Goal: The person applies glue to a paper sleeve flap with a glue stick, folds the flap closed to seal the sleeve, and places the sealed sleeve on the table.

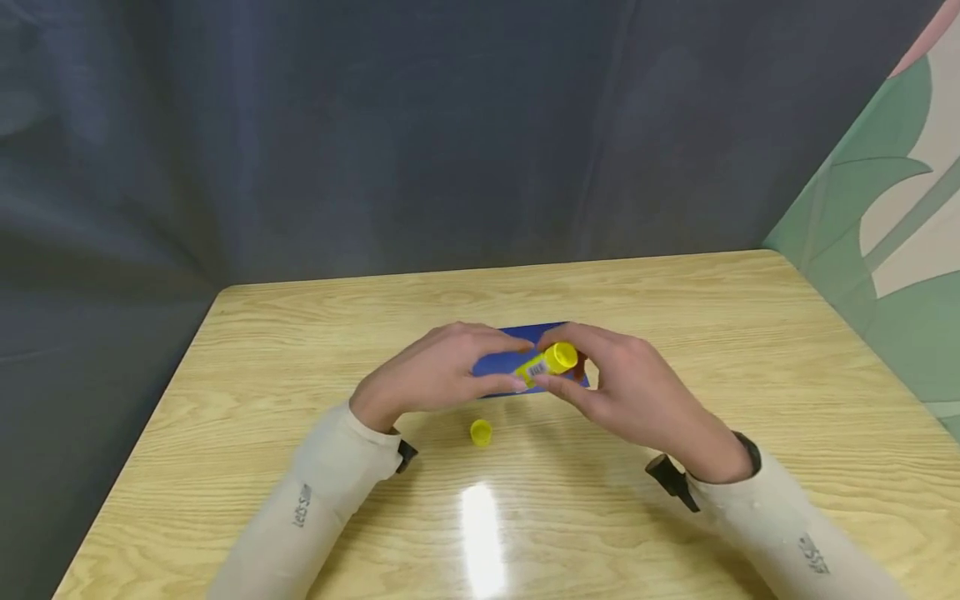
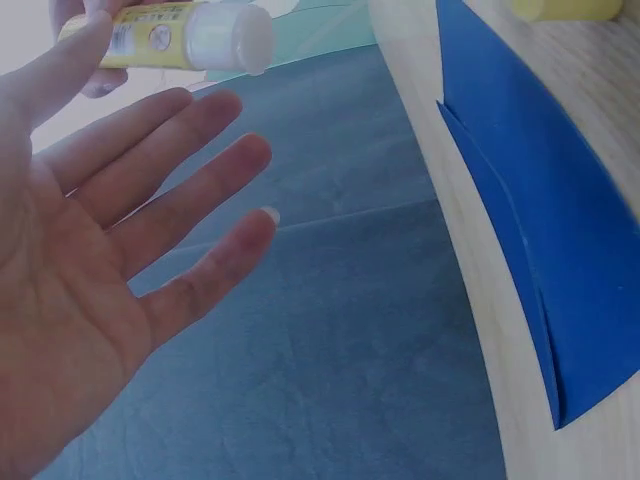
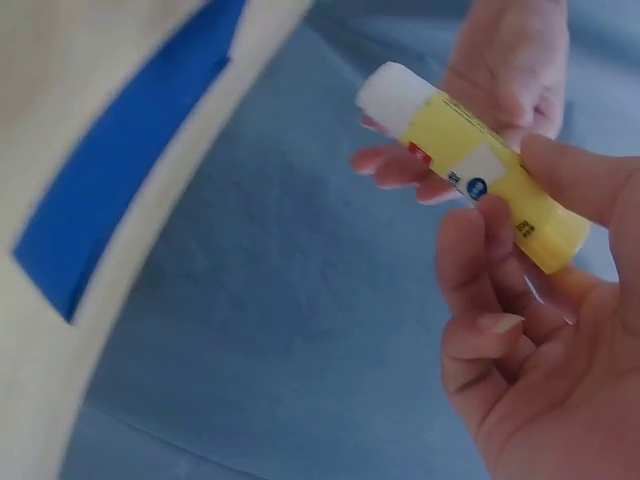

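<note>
A glue stick with a yellow labelled barrel (image 1: 538,367) and a white uncapped end (image 3: 392,98) is held tilted above the table. My right hand (image 1: 626,379) pinches its yellow lower part between thumb and fingers. Beside the white end is my left hand (image 1: 450,367), its fingers extended and apart in the left wrist view. The left thumb overlaps the glue stick there; whether it touches is unclear. Under both hands lies a folded sheet of blue paper (image 2: 560,180), partly hidden by them in the head view. A small yellow cap (image 1: 481,432) rests on the table nearer to me.
The wood-grain table (image 1: 315,325) spreads around the hands. A dark grey cloth (image 1: 420,142) hangs along its far and left sides. At the right is a wall with a green leaf pattern (image 1: 885,225).
</note>
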Action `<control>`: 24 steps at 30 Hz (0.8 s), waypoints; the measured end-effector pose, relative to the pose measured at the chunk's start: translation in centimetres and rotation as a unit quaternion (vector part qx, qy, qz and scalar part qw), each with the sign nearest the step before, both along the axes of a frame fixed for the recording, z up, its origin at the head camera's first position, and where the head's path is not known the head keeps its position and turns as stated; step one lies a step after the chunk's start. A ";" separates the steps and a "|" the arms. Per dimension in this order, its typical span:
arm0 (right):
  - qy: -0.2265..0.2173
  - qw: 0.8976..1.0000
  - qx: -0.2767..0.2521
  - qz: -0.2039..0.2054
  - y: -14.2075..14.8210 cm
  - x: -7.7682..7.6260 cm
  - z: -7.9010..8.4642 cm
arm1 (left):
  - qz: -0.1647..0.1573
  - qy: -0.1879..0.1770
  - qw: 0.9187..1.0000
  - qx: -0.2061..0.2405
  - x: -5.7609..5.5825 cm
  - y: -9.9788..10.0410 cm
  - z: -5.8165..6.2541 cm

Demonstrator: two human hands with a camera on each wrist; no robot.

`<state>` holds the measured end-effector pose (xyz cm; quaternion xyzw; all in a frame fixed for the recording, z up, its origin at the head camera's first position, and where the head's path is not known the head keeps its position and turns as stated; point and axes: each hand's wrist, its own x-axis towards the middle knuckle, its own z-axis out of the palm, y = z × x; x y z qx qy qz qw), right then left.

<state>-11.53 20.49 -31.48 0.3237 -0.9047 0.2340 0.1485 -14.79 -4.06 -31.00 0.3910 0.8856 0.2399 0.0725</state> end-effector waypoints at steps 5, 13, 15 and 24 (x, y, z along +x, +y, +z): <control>-0.027 0.999 -0.011 -0.015 0.5 -0.3 -1.3 | 0.009 -0.013 1.000 -0.009 -0.3 -0.2 -0.6; -0.048 0.998 -0.042 -0.019 0.1 -0.4 -2.1 | -0.007 0.011 1.000 -0.005 -0.5 -0.2 -1.2; -0.048 0.997 -0.049 -0.018 -0.1 -0.3 -2.2 | -0.011 0.022 1.000 -0.006 -0.4 0.1 -1.3; -0.053 0.997 -0.060 -0.023 -0.6 0.0 -2.6 | 0.000 0.036 0.999 0.015 -0.1 0.7 -1.7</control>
